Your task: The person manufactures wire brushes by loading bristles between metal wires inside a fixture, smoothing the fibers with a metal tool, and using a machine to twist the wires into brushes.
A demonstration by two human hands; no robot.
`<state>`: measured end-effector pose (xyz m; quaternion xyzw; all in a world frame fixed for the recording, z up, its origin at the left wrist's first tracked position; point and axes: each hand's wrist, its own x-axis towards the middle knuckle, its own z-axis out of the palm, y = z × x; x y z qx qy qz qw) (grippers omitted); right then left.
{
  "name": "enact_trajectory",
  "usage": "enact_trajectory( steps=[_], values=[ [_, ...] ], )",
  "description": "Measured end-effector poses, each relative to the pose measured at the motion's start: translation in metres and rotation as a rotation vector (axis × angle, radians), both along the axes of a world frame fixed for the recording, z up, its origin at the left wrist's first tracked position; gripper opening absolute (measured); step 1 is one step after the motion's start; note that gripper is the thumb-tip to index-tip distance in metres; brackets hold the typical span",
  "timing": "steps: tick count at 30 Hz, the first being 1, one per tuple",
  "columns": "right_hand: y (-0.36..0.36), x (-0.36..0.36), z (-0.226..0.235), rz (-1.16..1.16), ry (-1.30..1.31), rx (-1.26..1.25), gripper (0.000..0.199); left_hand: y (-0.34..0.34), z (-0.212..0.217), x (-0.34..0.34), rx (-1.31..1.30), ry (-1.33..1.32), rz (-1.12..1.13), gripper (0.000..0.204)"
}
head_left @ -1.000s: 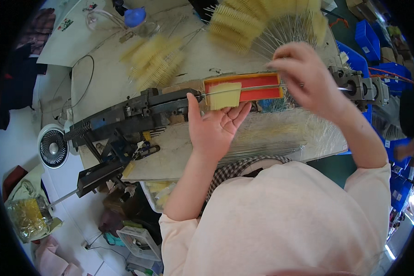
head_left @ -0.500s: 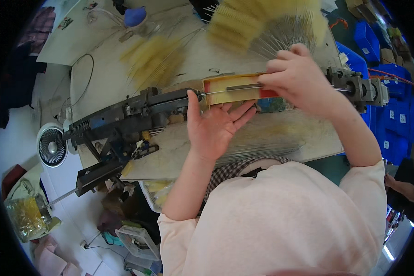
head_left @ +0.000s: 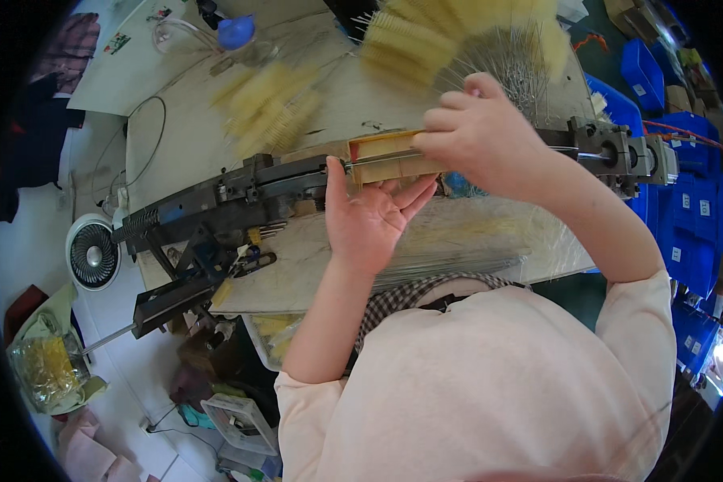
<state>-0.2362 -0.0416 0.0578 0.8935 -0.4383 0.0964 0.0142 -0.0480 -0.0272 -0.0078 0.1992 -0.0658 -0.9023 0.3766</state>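
Observation:
A shallow yellowish tray point(head_left: 390, 145) with a reddish inner end lies across the bench, against a long black metal machine point(head_left: 241, 186). Along the tray runs a thin metal wire point(head_left: 381, 157). My left hand point(head_left: 369, 217) is palm up with its fingers stretched out behind the tray's near wall, its thumb raised beside the machine's end. Over the tray's right part, my right hand point(head_left: 482, 136) is closed around the wire, thumb and index finger low; its fingertips are partly hidden. Beyond it fans a bundle of thin metal wires point(head_left: 514, 68) with yellow bristles point(head_left: 414, 48).
A grey metal clamp block point(head_left: 610, 149) stands at the machine's right end. More yellow bristle pieces point(head_left: 273, 104) lie at the back left. Loose wires point(head_left: 450, 269) lie along the near bench edge. A fan point(head_left: 94, 253) is at left, blue bins point(head_left: 691, 217) at right.
My right hand has moved left along the tray, covering more of it. My left hand has stayed nearly in place, its fingers still stretched out.

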Motion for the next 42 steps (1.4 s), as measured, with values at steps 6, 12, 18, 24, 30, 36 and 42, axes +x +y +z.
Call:
enact_trajectory(
  steps=[6,12,18,24,30,36,42],
  values=[
    [-0.003,0.000,-0.003,0.032,0.062,0.031,0.017,0.001,-0.002,-0.001,-0.018,0.032,0.000,0.079],
    [0.031,0.014,-0.012,0.127,-0.129,-0.104,0.031,0.002,-0.020,0.004,-0.027,0.182,-0.014,0.081],
    [0.024,0.013,-0.003,-0.002,-0.003,-0.019,0.025,0.002,-0.011,0.003,-0.029,0.091,-0.002,0.085],
    [-0.002,-0.008,0.003,0.012,-0.037,-0.030,0.014,0.000,0.001,0.001,0.009,0.060,0.017,0.084],
    [0.002,-0.019,0.005,-0.004,0.035,0.042,0.015,0.000,0.002,0.000,-0.022,-0.012,0.001,0.085],
    [0.012,-0.048,-0.002,-0.008,-0.050,0.072,0.014,0.000,0.004,-0.001,-0.017,-0.079,0.013,0.086],
    [0.024,-0.050,0.012,0.100,-0.218,0.088,0.019,0.001,-0.002,0.001,0.023,-0.008,0.042,0.080]
  ],
)
